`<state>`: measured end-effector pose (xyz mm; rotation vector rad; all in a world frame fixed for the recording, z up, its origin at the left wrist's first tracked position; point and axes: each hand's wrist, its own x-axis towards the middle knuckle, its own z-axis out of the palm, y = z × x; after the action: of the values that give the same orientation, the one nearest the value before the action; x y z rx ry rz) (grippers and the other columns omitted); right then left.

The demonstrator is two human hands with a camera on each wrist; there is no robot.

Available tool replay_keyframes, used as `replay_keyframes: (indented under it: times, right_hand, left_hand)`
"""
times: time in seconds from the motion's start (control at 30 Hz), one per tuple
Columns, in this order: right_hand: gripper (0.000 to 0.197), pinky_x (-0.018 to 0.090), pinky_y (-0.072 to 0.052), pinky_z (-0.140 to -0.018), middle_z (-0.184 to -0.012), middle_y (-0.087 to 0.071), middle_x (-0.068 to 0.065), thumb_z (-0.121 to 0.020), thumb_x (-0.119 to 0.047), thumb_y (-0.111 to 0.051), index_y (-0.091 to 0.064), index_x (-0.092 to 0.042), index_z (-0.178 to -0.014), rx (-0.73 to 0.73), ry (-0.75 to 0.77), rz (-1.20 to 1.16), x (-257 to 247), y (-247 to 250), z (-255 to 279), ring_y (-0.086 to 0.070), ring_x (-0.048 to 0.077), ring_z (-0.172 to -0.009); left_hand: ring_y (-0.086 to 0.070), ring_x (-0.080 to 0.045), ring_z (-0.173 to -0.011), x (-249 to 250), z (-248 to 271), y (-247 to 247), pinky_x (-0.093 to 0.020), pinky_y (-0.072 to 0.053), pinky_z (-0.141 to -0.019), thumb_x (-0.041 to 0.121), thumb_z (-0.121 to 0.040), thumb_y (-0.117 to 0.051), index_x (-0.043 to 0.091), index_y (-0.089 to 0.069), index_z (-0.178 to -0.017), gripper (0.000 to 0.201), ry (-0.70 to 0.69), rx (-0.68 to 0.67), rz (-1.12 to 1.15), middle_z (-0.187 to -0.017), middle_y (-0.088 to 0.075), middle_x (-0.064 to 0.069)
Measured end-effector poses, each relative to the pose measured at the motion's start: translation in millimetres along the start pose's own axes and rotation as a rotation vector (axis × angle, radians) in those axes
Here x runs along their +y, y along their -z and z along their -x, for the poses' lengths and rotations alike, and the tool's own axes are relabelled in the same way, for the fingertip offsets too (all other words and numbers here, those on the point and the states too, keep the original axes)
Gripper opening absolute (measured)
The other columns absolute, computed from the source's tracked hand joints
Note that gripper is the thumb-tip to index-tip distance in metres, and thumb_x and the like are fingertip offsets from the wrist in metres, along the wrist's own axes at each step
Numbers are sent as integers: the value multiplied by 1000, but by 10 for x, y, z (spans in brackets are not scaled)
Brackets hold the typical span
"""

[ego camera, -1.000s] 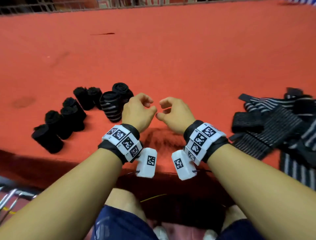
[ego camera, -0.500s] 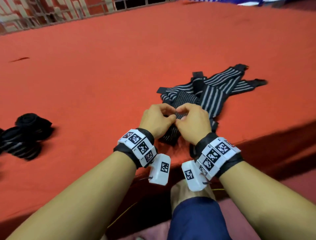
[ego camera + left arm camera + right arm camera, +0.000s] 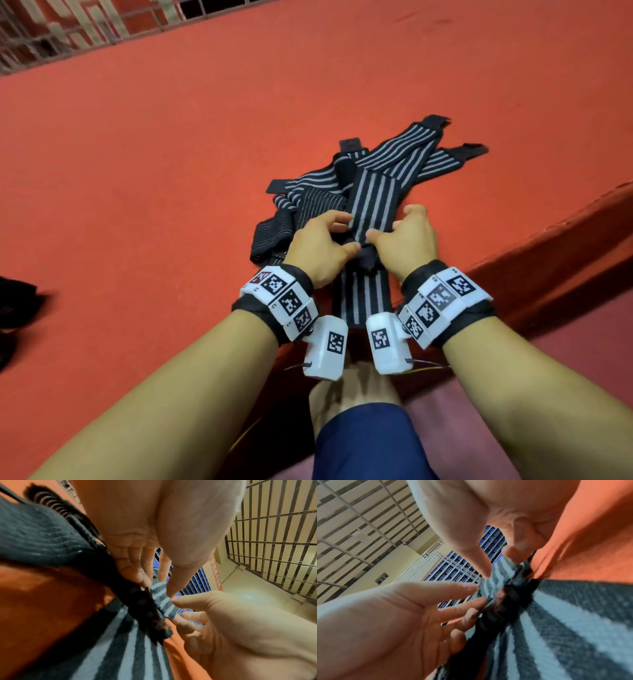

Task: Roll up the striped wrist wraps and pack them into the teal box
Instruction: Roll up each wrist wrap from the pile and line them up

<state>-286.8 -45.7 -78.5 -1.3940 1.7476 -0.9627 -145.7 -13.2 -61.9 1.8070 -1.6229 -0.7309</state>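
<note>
Now both hands have shifted from the finished rolls to the loose pile: left hand (image 3: 320,245) and right hand (image 3: 406,240) pinch one striped wrist wrap (image 3: 371,202) near the red mat's (image 3: 171,171) front edge, starting a new roll.

Ribbed woven-cloth wrist wraps (image 3: 371,202), matt red felt (image 3: 171,171)

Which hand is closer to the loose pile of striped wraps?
Left. The left hand overlaps the pile of wraps; the right hand lies beside it, across the wrap both hands grip.
</note>
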Motion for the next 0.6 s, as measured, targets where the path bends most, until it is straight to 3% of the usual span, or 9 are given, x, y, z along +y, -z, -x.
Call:
replay_keyframes:
  times: [0.03, 0.1, 0.17, 0.27, 0.4, 0.47, 0.6]
  right_hand:
    - [57, 36, -47, -95, -114, -63, 8, -83, -23, -79, -51, -4, -129, 0, 3, -29, 20, -15, -25, -61, 27, -111]
    - [26, 41, -53, -77, -77, -58, 5, -83, -21, -77, -62, -3, -94, 10, 49, -70, 44, -44, -72, -58, 23, -76]
    - [31, 39, -43, -63, -62, -48, 8, -88, -23, -72, -53, -7, -69, 8, 98, -72, 49, -48, -94, -45, 23, -61]
    - [42, 35, -32, -61, -62, -42, 7, -99, -30, -57, -41, -10, -66, -71, 110, -74, 25, -49, -72, -42, 26, -65]
    - [41, 34, -28, -69, -70, -40, 0, -105, -30, -44, -36, -15, -68, -90, 69, -103, 69, -67, -13, -41, 25, -75]
    - [39, 35, -30, -69, -70, -40, 1, -105, -29, -43, -37, -13, -71, -58, 83, -134, 121, -69, 1, -41, 25, -74]
    - [37, 40, -33, -64, -67, -36, 3, -102, -32, -46, -35, -14, -72, 33, 110, -248, 178, -55, -5, -36, 24, -66]
  left_hand:
    - [-66, -22, -106, -22, -16, -13, -39, -51, -101, 26, -84, -80, 30, -60, -130, 51, 5, -4, -6, -128, -66, 6]
    - [-67, -22, -93, -76, -37, -42, -39, -53, -97, 25, -79, -84, 29, -56, -134, 62, 2, -24, -6, -128, -63, 4]
    - [-61, -12, -75, -112, -40, -63, -35, -55, -90, 24, -77, -87, 28, -50, -138, 71, -1, -51, 9, -126, -62, 5]
    - [-56, -7, -71, -163, -47, -95, -34, -54, -84, 27, -73, -90, 27, -41, -143, 85, 6, -66, 30, -117, -59, 7]
    - [-57, -9, -73, -202, -58, -112, -33, -53, -81, 27, -70, -92, 26, -35, -147, 95, -5, -65, 28, -105, -54, 15]
    - [-58, -7, -66, -221, -51, -112, -28, -52, -76, 24, -75, -88, 26, -42, -143, 82, -10, -64, 30, -101, -56, 16]
    - [-67, -15, -93, -290, -23, -151, -32, -51, -89, 29, -83, -81, 32, -66, -112, 33, 3, -48, -31, -102, -71, 13]
